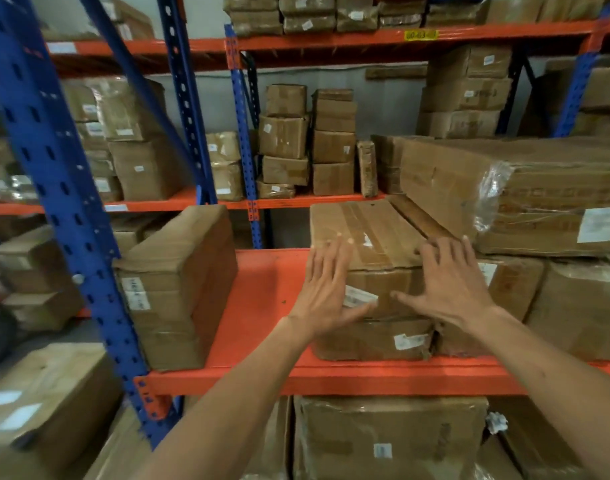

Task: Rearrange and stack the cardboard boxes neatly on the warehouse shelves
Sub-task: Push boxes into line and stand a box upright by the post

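A brown taped cardboard box [365, 226] lies on top of a flatter box [372, 339] on the orange shelf [262, 289]. My left hand [326, 289] is spread against the top box's front left corner, fingers apart. My right hand [450, 282] is spread against its front right corner, thumb across the front face near a white label [359, 297]. Neither hand closes around anything. A tall box stack [179, 285] stands at the shelf's left end. A long plastic-wrapped box [525, 192] lies to the right, on other boxes.
A blue upright [54, 161] rises at the left, with another [243, 133] behind. Stacks of small boxes [307, 140] fill the rear shelf. Large boxes [390, 438] sit under the orange shelf, and one [44, 403] lies on the floor at lower left.
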Action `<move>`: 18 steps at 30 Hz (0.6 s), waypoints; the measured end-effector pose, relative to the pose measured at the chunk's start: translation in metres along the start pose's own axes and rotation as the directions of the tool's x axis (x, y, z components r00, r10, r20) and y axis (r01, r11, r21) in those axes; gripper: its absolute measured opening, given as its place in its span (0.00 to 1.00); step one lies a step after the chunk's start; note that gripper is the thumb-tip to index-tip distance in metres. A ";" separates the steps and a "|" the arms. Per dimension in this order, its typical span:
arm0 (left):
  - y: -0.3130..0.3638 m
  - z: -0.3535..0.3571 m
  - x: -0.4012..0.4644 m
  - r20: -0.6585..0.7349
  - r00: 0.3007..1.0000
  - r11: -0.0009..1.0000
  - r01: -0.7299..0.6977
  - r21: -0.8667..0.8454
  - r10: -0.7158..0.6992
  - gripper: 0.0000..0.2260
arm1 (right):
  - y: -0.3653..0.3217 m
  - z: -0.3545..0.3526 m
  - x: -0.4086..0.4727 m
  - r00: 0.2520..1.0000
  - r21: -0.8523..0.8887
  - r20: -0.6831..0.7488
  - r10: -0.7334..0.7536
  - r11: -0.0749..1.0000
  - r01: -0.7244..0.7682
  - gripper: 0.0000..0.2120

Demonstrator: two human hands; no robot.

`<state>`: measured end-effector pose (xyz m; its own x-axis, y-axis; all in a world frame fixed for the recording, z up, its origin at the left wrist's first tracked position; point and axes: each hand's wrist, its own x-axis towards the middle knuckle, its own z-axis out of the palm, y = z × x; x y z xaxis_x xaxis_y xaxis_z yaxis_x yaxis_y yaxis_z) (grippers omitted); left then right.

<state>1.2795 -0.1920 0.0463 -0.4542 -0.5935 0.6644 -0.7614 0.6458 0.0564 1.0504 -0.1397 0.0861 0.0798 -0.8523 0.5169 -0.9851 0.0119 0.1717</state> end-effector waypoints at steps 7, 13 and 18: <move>-0.086 -0.042 -0.072 -0.447 0.480 0.639 0.693 -0.334 -0.755 0.51 | -0.117 -0.034 0.043 0.936 0.119 -0.190 -0.297 0.939 0.322 0.34; -0.166 -0.073 -0.145 -0.231 0.236 0.320 0.829 -0.458 -0.944 0.55 | -0.279 -0.048 0.079 0.719 0.026 -0.078 -0.690 0.720 0.694 0.44; -0.174 -0.065 -0.157 -0.154 0.366 0.397 0.863 -0.313 -0.918 0.58 | -0.371 -0.056 0.109 0.641 -0.149 0.033 -0.767 0.631 0.762 0.53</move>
<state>1.5138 -0.1802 -0.0193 0.6039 -0.7359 0.3062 -0.5490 -0.1055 0.8291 1.4329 -0.2075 0.1254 0.8013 -0.5731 0.1717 -0.5377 -0.5638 0.6270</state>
